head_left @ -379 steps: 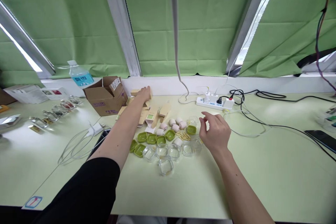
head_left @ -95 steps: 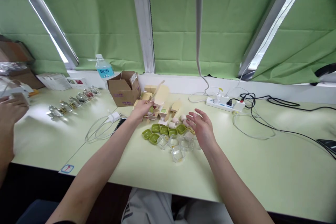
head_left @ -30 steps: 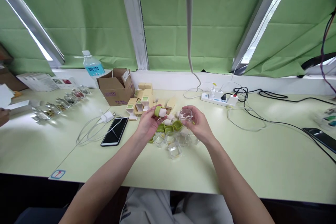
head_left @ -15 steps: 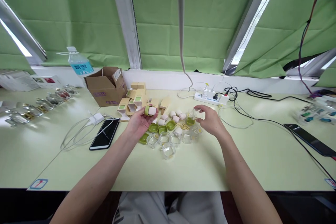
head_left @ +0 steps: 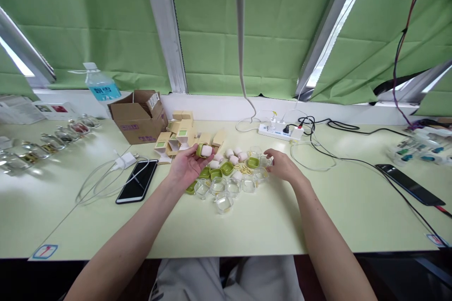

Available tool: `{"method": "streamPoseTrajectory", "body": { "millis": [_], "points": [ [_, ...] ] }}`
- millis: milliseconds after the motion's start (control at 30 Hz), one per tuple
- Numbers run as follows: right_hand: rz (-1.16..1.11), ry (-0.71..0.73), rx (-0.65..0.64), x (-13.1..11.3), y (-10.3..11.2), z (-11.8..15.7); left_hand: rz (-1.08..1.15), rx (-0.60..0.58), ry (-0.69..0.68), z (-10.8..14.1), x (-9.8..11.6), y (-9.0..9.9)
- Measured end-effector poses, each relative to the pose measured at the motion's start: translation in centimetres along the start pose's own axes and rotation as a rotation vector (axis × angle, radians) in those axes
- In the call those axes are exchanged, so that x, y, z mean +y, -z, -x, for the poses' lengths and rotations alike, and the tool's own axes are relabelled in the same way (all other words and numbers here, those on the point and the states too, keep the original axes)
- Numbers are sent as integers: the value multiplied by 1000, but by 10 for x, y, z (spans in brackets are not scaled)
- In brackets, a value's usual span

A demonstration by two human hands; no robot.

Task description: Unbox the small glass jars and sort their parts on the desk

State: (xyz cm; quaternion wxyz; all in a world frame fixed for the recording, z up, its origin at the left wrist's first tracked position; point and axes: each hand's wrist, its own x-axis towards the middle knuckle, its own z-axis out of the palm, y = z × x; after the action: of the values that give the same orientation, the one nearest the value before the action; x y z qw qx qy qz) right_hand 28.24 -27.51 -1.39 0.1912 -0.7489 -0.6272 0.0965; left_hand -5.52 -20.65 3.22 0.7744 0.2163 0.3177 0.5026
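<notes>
My left hand (head_left: 187, 165) is closed around a small green square case (head_left: 198, 150) with a whitish-pink rounded block (head_left: 206, 151) in it, raised above the pile. At the right end of the pile, my right hand (head_left: 280, 164) has its thumb and fingers on a clear plastic case (head_left: 264, 161). Between the hands lie several green square shells (head_left: 227, 168), whitish rounded blocks (head_left: 233, 160) and yellow rings or loops (head_left: 243, 169). Several clear square cases (head_left: 223, 202) are spread along the near side.
Flattened and folded small cartons (head_left: 183, 134) lie behind the pile, beside an open cardboard box (head_left: 139, 124). To the left are a phone (head_left: 137, 181), a white charger cable (head_left: 123, 161) and small glass bottles (head_left: 52, 141). A power strip (head_left: 280, 130) and second phone (head_left: 409, 184) are at right.
My right hand has moved down and slightly nearer with its fingers at the clear cases. My left hand keeps the green case raised, its block turned a little. The view has shifted slightly.
</notes>
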Motion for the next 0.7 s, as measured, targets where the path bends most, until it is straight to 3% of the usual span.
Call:
{"method": "streamPoseTrajectory", "body": {
  "millis": [67,167,200,267,333,433,567,700],
  "points": [
    [17,-26,56,-3,7,5,-2,-23,18,2,-1,-1],
    [1,-23,368,-23,15,17,-57,-77,37,4,-6,-2],
    [-50,36,480,-34,14,21,-86,-106,42,5,-8,-2],
    [-171,319,583,-62,6,29,-151,-173,48,7,-14,-2],
    [-165,627,603,-91,-8,33,-211,-233,52,9,-20,-1],
    [-71,838,607,-121,-26,35,-272,-285,19,11,-28,1],
    [-24,962,577,-129,-33,32,-421,-289,3,11,-33,3],
    [11,998,605,-125,-34,30,-588,-280,-18,11,-36,4]
  ]
}}
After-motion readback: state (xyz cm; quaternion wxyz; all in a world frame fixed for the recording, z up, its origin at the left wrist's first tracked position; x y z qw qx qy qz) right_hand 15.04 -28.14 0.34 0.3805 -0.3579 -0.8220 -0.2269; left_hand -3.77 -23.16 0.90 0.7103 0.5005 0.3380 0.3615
